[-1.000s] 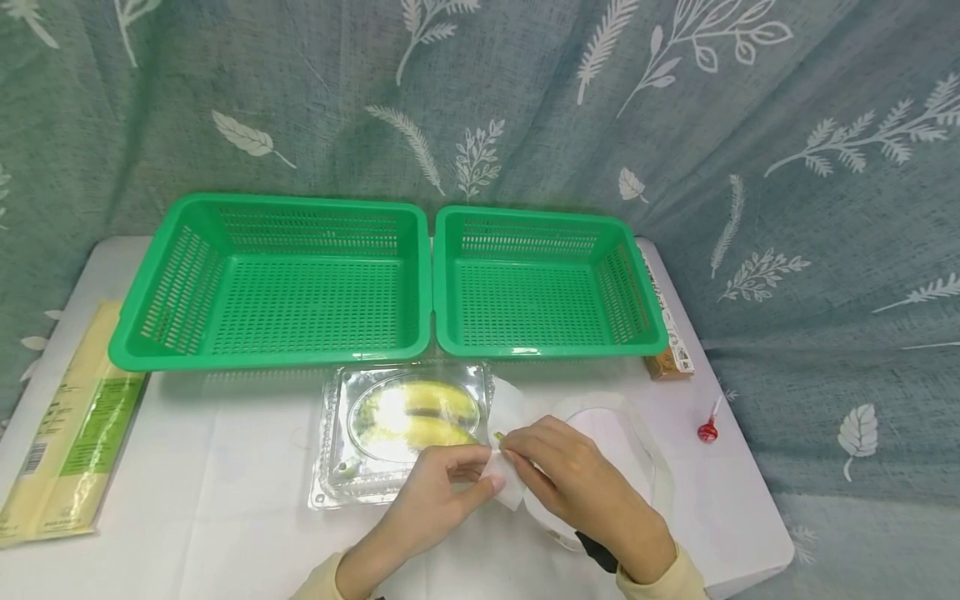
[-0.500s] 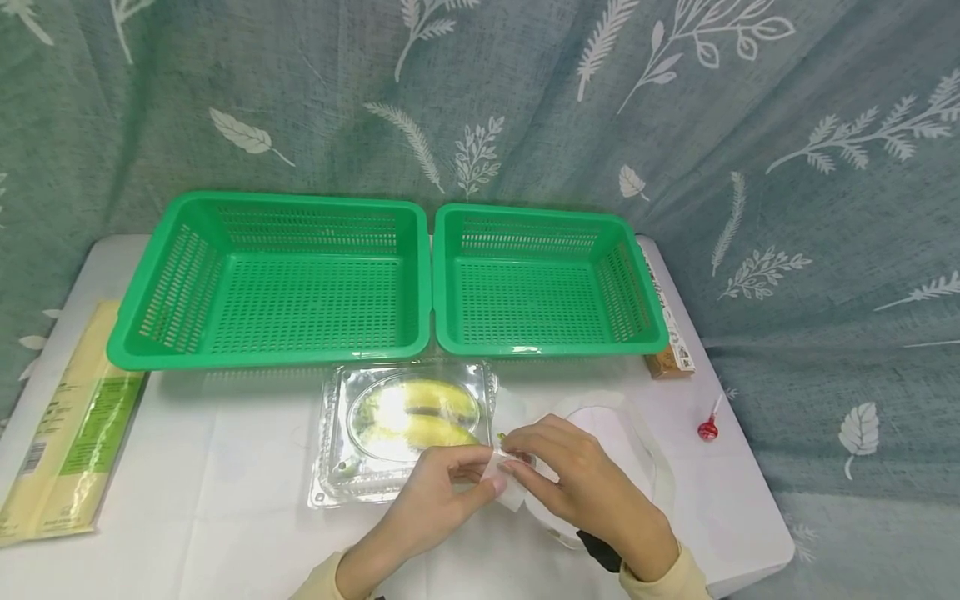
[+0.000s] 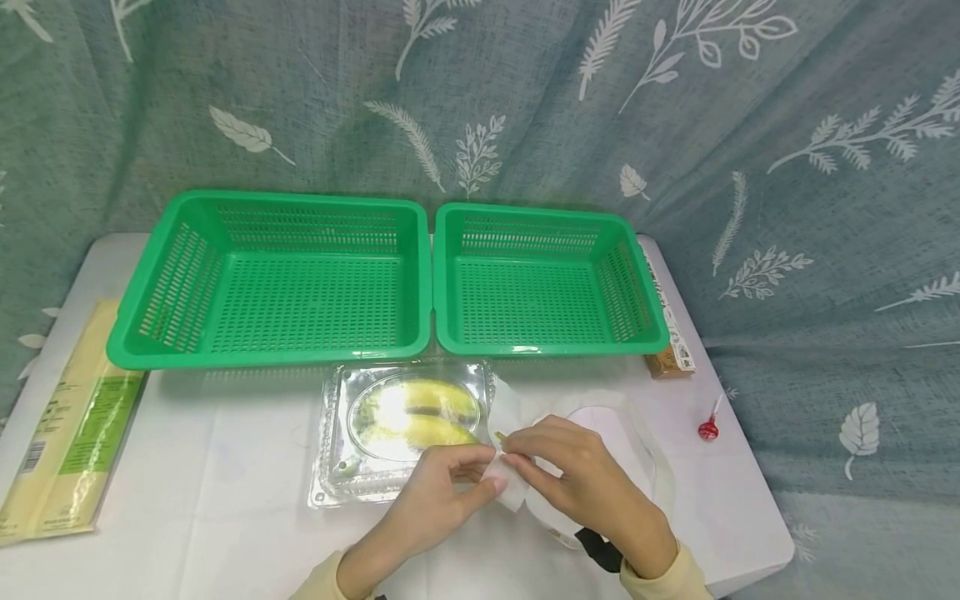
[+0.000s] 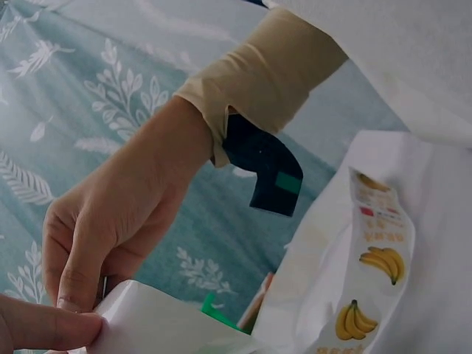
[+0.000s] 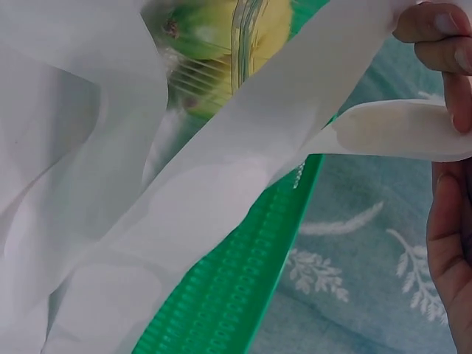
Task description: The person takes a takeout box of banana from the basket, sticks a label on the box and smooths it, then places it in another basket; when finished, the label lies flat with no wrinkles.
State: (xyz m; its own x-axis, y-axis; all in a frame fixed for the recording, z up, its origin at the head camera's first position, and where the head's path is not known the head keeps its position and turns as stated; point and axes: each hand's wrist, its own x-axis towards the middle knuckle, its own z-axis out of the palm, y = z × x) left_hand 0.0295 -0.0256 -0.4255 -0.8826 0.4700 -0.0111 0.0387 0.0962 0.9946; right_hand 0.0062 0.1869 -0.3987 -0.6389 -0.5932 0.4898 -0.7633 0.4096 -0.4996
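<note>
A long white paper strip of labels (image 3: 512,490), printed with bananas on one side, runs between the two hands. My left hand (image 3: 444,493) pinches it between thumb and fingers. Close against it, the right hand (image 3: 581,468) pinches the same strip with thumb and fingertips. In the left wrist view, the right hand (image 4: 122,217) meets the left thumb and finger at the paper's edge, and the printed labels (image 4: 369,258) hang to the right. The strip's loose length (image 3: 660,467) curves round behind and below the right hand. A clear plastic clamshell box (image 3: 330,475) with yellow-green fruit lies beside the left hand.
Two green baskets (image 3: 270,362) (image 3: 547,350) stand side by side at the back. A yellow and green packet (image 3: 75,433) lies at the left, while a small brown and white box (image 3: 671,360) and a red lollipop (image 3: 708,429) are at the right.
Both hands stay almost in place. The right fingertips parted slightly at half a second ago and are together again now; the strip's upper end has tilted a little.
</note>
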